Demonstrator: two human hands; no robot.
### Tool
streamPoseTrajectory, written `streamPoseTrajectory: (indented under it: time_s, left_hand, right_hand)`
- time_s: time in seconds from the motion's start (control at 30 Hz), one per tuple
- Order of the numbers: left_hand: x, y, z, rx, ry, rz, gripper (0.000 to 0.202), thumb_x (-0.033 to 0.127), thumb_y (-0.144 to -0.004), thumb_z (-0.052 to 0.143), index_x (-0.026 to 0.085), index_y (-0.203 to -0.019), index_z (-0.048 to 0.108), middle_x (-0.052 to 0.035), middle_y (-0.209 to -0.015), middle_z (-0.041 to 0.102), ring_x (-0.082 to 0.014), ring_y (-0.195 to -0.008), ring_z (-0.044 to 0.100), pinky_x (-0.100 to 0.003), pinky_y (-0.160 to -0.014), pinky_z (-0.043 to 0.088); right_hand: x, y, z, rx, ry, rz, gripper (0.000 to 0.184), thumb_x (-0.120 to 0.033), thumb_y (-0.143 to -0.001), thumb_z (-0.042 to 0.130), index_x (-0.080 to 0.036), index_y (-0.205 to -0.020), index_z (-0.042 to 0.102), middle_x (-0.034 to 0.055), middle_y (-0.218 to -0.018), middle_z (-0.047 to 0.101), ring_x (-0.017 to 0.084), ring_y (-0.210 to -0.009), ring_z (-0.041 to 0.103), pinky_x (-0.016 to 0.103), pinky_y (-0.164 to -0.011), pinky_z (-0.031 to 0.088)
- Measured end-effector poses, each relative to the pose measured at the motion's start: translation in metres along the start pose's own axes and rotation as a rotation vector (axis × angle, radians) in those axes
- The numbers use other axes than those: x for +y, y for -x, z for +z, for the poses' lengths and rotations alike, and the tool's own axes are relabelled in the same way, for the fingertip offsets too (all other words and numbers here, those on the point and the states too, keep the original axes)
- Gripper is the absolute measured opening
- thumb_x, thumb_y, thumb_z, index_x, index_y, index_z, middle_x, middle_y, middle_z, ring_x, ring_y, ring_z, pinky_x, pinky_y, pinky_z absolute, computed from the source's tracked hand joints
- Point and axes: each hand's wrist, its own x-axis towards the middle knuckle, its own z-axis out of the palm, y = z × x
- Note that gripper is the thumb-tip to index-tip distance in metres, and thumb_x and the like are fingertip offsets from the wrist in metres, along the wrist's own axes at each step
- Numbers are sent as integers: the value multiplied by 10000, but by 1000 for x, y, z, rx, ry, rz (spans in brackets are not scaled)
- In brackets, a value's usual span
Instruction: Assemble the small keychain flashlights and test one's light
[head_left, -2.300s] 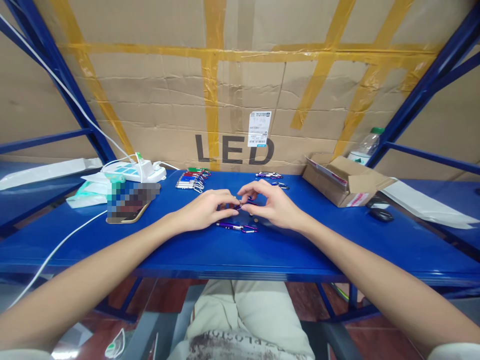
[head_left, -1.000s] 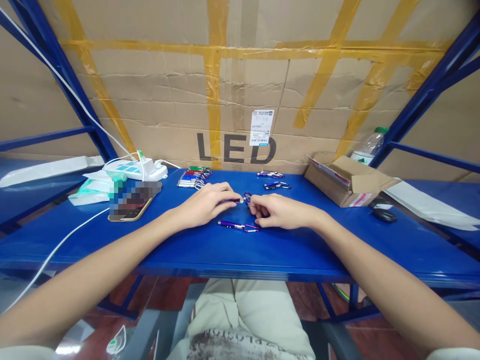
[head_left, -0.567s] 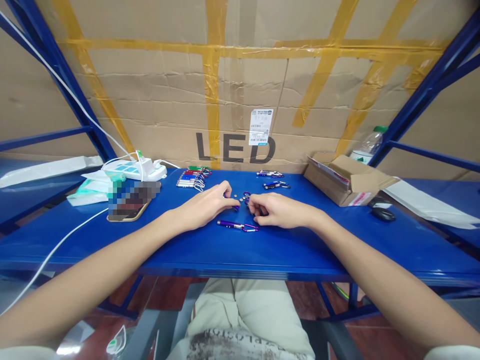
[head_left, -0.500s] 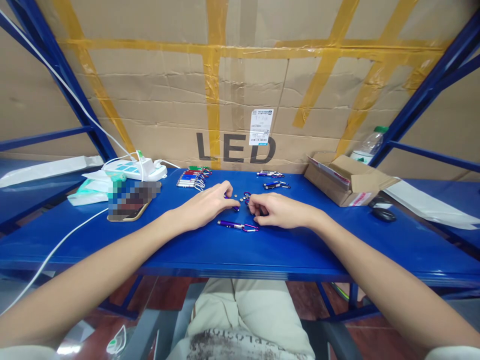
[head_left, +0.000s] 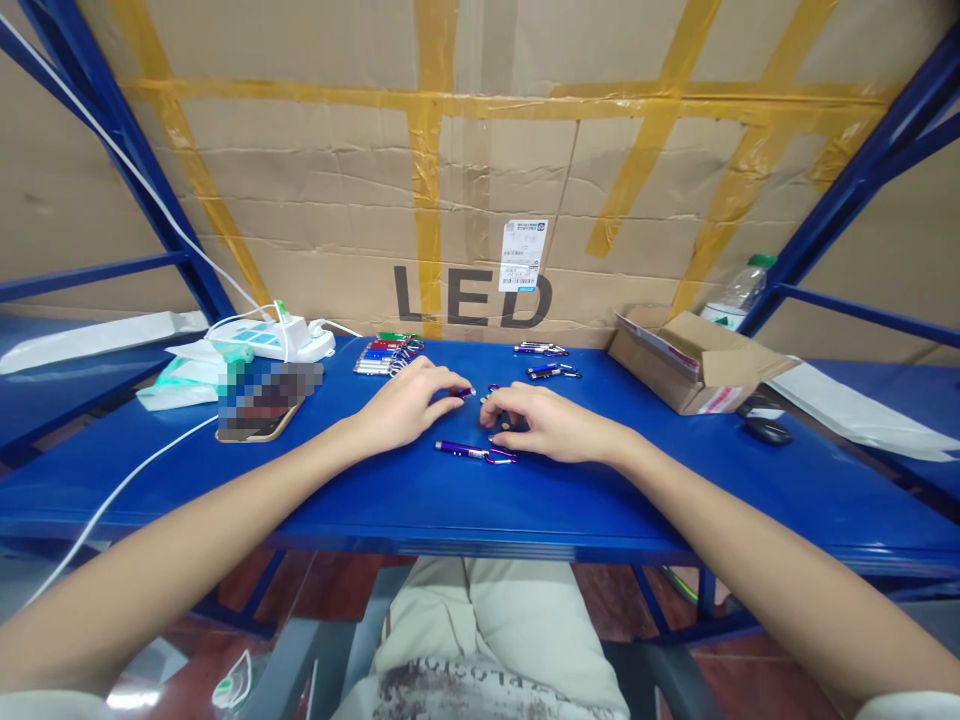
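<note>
My left hand (head_left: 409,402) is closed on a short purple flashlight tube (head_left: 464,392), gripped between thumb and fingers and pointing right. Facing it, my right hand (head_left: 544,420) has its fingers bent and its thumb apart, over small round button cells (head_left: 484,400) on the table; the palm side is hidden. Behind its fingertips lies a purple piece with a carabiner (head_left: 493,388), partly covered. Just in front of both hands, a whole purple keychain flashlight (head_left: 461,450) with a carabiner clip lies flat.
A row of coloured keychain flashlights (head_left: 379,357) lies back left, with more dark ones (head_left: 551,371) back right. An open cardboard box (head_left: 694,365) and a black mouse (head_left: 766,428) are at right. A phone (head_left: 270,405) and a white power strip (head_left: 292,342) stand left on the blue table (head_left: 375,510).
My left hand has drawn slightly left and up, turning the purple tube toward the right. My right hand has shifted slightly left, its thumb and fingers spreading over the button cells.
</note>
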Motion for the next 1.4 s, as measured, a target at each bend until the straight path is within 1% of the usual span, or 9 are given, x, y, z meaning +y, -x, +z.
streamPoseTrajectory:
  time_s: [0.13,0.23,0.33,0.43,0.67,0.9,1.0,1.2,1.4]
  left_hand:
    - [-3,-2,2,43,167,-121,268,378,-1022,673,237,-1231,764,-53,-1159,810,-270,-1072,703,-415,-967,526]
    - [-5,-5,5,19,369,-178,272,397,-966,715,214,-1163,760,-60,-1120,820,-261,-1028,755,-403,-942,560]
    - [-7,-7,9,-17,574,-214,337,434,-912,761,183,-1136,743,-84,-1083,824,-268,-1028,777,-414,-957,590]
    - [-8,-8,12,-46,683,-222,377,464,-878,801,171,-1107,736,-93,-1072,822,-266,-1021,784,-416,-956,602]
    - [-6,-6,12,-72,655,-216,377,476,-897,792,180,-1124,739,-87,-1083,828,-266,-1035,788,-416,-962,596]
    - [-3,-5,9,-58,486,-195,317,447,-944,727,208,-1153,746,-66,-1124,825,-260,-1054,782,-394,-952,575]
    - [-1,-4,7,-59,455,-193,310,440,-952,718,211,-1160,747,-58,-1118,824,-249,-1038,778,-374,-931,569]
    - [-1,-4,7,-47,447,-173,290,434,-957,715,212,-1141,751,-53,-1109,824,-238,-1011,774,-363,-926,570]
    - [-1,-4,8,-49,442,-173,296,437,-963,711,214,-1152,749,-57,-1117,825,-240,-1021,776,-362,-931,578]
  right_hand:
    - [-1,-1,4,-2,-22,13,242,-170,-974,710,-223,-1206,665,56,-1118,773,232,-1058,665,351,-933,506]
    - [-1,-1,4,-3,-26,18,255,-155,-977,706,-216,-1218,650,49,-1089,775,218,-1025,676,342,-923,506]
    - [-1,-2,4,-11,-21,23,253,-160,-978,708,-215,-1215,638,42,-1073,773,211,-991,675,343,-911,505]
    - [-1,-2,2,-20,-26,40,232,-171,-984,698,-217,-1200,627,36,-1049,769,205,-948,671,344,-891,505]
    - [-4,-2,1,-48,-128,82,189,-187,-977,686,-224,-1145,608,22,-1001,769,188,-888,673,312,-807,503]
    - [2,1,-5,-58,-83,89,278,-230,-943,739,-225,-1203,641,50,-1118,769,206,-956,670,328,-849,521]
    - [3,2,-7,-65,-79,96,288,-216,-934,739,-222,-1206,645,47,-1108,779,203,-946,664,327,-848,520]
    - [-1,0,-3,-71,-84,76,223,-168,-937,692,-220,-1149,642,29,-1051,778,191,-894,657,314,-821,503]
    - [-3,-2,0,-66,-94,88,236,-116,-874,691,-221,-1076,627,7,-978,749,181,-857,646,290,-769,475]
